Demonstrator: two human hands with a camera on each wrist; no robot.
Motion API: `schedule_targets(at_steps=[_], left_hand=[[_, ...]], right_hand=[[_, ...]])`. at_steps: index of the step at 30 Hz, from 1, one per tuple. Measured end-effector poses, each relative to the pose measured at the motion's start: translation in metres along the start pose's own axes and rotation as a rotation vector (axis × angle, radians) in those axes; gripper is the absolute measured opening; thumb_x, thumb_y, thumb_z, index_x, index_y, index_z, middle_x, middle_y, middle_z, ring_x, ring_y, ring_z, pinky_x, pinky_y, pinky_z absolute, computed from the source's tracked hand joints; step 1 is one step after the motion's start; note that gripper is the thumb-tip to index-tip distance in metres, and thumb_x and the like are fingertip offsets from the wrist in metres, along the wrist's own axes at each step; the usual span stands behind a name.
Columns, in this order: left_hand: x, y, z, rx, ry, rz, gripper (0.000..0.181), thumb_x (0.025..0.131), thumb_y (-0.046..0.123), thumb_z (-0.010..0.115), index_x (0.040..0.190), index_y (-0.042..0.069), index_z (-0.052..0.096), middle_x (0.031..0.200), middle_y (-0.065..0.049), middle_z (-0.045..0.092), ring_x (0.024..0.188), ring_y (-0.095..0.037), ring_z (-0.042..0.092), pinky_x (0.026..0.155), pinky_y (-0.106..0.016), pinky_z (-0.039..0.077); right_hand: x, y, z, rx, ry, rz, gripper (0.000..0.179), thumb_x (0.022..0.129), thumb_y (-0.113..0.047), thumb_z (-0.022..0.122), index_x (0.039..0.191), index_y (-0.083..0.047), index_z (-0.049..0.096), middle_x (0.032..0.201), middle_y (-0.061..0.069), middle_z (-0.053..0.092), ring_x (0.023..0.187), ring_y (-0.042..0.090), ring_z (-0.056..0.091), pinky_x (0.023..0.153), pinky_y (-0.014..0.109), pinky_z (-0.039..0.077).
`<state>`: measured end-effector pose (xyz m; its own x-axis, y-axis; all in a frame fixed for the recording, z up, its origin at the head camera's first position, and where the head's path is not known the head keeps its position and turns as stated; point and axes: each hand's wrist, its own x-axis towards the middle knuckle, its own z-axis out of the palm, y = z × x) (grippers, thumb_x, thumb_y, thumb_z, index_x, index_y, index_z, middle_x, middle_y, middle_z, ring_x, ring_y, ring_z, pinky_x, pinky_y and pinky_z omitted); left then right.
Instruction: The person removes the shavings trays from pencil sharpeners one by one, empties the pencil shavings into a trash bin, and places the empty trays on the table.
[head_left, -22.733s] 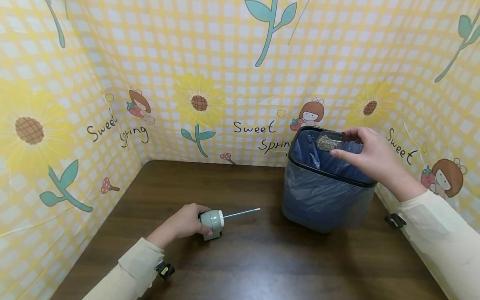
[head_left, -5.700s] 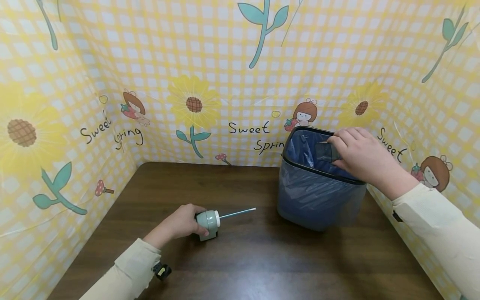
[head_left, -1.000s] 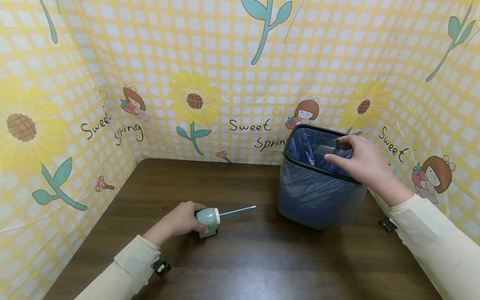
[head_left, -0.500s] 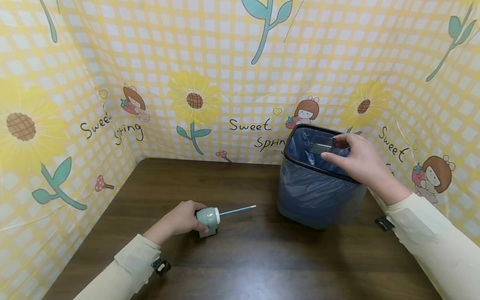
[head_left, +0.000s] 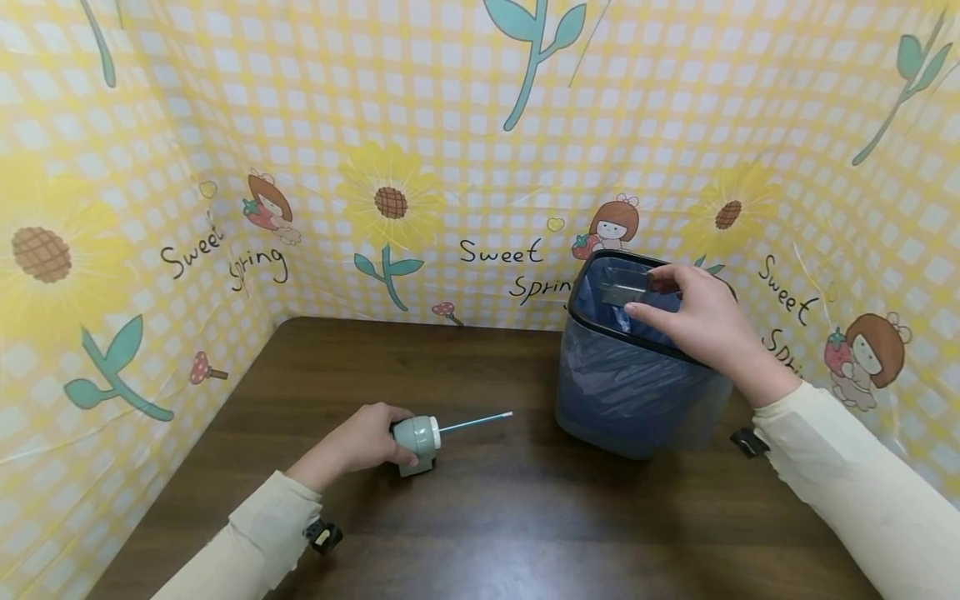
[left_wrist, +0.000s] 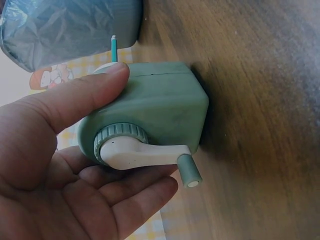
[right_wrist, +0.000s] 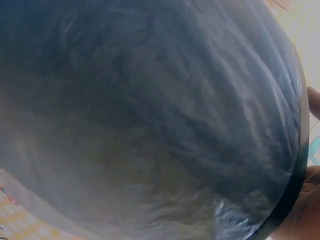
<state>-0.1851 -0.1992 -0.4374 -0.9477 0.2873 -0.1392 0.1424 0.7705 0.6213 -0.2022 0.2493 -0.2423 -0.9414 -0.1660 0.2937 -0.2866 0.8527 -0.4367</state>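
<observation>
My left hand [head_left: 363, 442] grips a green hand-crank pencil sharpener [head_left: 415, 435] on the table at centre left. A blue pencil [head_left: 477, 422] sticks out of its white front end, pointing right. In the left wrist view, the thumb lies along the sharpener's upper side, and its white crank [left_wrist: 142, 154] with a green knob faces the camera. At the right, my right hand [head_left: 708, 321] pinches a small clear shavings drawer [head_left: 624, 287] over the mouth of the lined trash bin [head_left: 633, 400]. No shavings show in the drawer. The bin's wall hides most of this hand in the right wrist view.
The brown wooden table [head_left: 480, 517] carries the sharpener and the bin. A yellow checked cloth [head_left: 465, 167] with printed flowers surrounds it at the back and sides. The bin stands near the back right, its black rim [head_left: 637, 340] raised well above the table.
Grey shavings lay in the drawer in the oldest frame; later the right hand had it turned over in the bin. Within the last second that hand moved left with it. The left hand stayed put.
</observation>
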Motion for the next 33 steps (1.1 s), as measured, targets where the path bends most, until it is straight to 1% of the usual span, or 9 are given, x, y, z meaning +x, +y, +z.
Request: schedule_targets(at_steps=[10, 19, 29, 33], left_hand=[[0.000, 0.000, -0.002, 0.000, 0.007, 0.011, 0.067, 0.071, 0.026, 0.094, 0.128, 0.003, 0.068, 0.103, -0.005, 0.072, 0.085, -0.018, 0.064, 0.073, -0.036, 0.054], [-0.003, 0.001, -0.001, -0.011, 0.002, 0.010, 0.066, 0.071, 0.025, 0.094, 0.128, 0.003, 0.068, 0.102, -0.005, 0.072, 0.085, -0.018, 0.064, 0.073, -0.036, 0.054], [-0.002, 0.001, 0.001, -0.010, 0.002, -0.001, 0.067, 0.071, 0.025, 0.094, 0.128, 0.003, 0.068, 0.104, -0.005, 0.071, 0.087, -0.018, 0.064, 0.075, -0.037, 0.055], [-0.001, 0.000, 0.001, -0.002, -0.001, -0.004, 0.067, 0.071, 0.025, 0.094, 0.129, 0.002, 0.067, 0.104, -0.005, 0.071, 0.086, -0.018, 0.064, 0.074, -0.037, 0.054]], right_hand=[[0.002, -0.010, 0.002, 0.011, -0.010, -0.016, 0.077, 0.091, -0.063, 0.067, 0.140, -0.006, 0.053, 0.134, 0.016, 0.056, 0.126, 0.036, 0.052, 0.100, 0.059, 0.044], [0.001, -0.021, 0.006, 0.006, -0.022, -0.040, 0.074, 0.091, -0.061, 0.068, 0.139, -0.007, 0.054, 0.135, 0.015, 0.059, 0.127, 0.035, 0.053, 0.103, 0.058, 0.043], [0.001, -0.028, 0.013, 0.063, -0.031, -0.054, 0.074, 0.090, -0.062, 0.069, 0.140, -0.011, 0.054, 0.138, 0.010, 0.058, 0.129, 0.031, 0.053, 0.104, 0.057, 0.043], [0.000, -0.031, 0.015, 0.074, -0.036, -0.054, 0.074, 0.089, -0.063, 0.069, 0.140, -0.011, 0.054, 0.139, 0.010, 0.057, 0.131, 0.032, 0.053, 0.105, 0.057, 0.043]])
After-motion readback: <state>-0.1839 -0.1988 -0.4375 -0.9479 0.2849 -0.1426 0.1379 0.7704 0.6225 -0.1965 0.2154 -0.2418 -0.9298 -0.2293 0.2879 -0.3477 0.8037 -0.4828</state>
